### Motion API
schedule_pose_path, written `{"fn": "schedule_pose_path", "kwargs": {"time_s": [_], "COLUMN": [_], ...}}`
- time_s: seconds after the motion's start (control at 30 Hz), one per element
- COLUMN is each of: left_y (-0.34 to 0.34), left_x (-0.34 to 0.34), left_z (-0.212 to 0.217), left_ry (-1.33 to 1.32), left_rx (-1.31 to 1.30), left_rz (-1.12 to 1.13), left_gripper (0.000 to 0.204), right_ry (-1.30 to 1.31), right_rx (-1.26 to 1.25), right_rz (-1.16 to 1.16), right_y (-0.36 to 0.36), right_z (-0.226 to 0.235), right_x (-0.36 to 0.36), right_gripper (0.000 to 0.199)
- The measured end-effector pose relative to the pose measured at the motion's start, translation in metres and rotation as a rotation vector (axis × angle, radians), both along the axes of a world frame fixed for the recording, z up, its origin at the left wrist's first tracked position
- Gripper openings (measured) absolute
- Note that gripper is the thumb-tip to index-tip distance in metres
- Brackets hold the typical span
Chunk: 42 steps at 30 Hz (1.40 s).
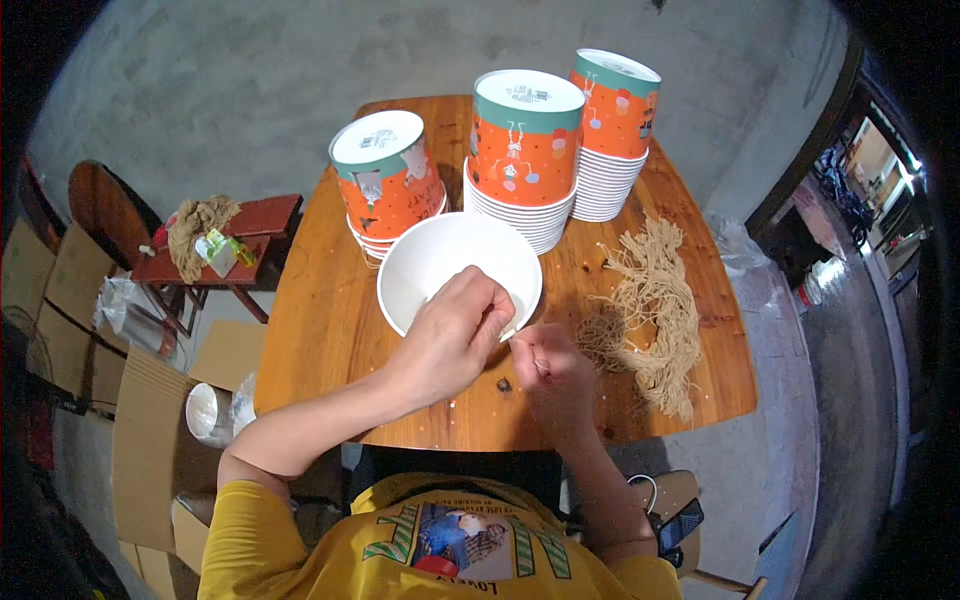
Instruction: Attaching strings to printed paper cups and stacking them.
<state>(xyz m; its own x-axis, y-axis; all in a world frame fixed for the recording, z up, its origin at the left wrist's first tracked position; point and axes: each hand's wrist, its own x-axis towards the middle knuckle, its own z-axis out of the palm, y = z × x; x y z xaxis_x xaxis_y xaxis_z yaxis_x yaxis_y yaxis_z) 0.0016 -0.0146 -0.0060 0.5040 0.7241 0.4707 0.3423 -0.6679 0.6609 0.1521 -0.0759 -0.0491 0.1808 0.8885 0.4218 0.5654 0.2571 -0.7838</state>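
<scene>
Left hand: the left hand (450,335) lies over the near rim of the white paper bowl (440,262), its fingers (488,300) curled shut and pinching that rim
Right hand: the right hand (553,372) sits just beside the left one, close to the bowl's near edge; its fingers (528,352) are bent in and seem to pinch a thin string, though the string itself is too fine to make out for sure
Bowl: open side up, white inside, resting on the wooden worktop (320,330) near its middle, right in front of the person
Stacks: three stacks of upturned orange-and-teal paper bowls stand behind it, the left stack (388,185) tilted, the middle stack (522,150) just behind the white bowl, the right stack (613,130) furthest back
String: a loose bundle of beige strings (655,310) spreads over the right side of the worktop, near the right hand
Left of worktop: a small red stool (262,225) carrying another tuft of beige string (195,228); flattened cardboard (150,440) lies on the floor below
</scene>
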Motion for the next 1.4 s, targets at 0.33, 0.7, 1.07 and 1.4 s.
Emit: {"fn": "schedule_pose_path", "kwargs": {"time_s": [0.33, 0.7, 1.07, 1.4], "left_y": [-0.002, -0.004, -0.002, 0.013], "left_x": [-0.038, -0.080, -0.084, -0.045], "left_z": [-0.002, 0.001, -0.006, -0.004], "left_ry": [0.349, 0.345, 0.265, 0.283], "left_rx": [0.213, 0.347, 0.224, 0.070], "left_rz": [-0.077, -0.052, -0.180, 0.262], "left_gripper": [0.024, 0.022, 0.036, 0.020], "right_ry": [-0.244, -0.457, -0.546, -0.499], "right_rx": [0.016, 0.054, 0.171, 0.175], "right_rz": [0.221, 0.627, 0.303, 0.302], "right_y": [0.001, 0.053, 0.081, 0.081], "right_z": [0.056, 0.082, 0.045, 0.041], "right_x": [0.053, 0.025, -0.014, -0.023], "right_gripper": [0.008, 0.005, 0.011, 0.011]}}
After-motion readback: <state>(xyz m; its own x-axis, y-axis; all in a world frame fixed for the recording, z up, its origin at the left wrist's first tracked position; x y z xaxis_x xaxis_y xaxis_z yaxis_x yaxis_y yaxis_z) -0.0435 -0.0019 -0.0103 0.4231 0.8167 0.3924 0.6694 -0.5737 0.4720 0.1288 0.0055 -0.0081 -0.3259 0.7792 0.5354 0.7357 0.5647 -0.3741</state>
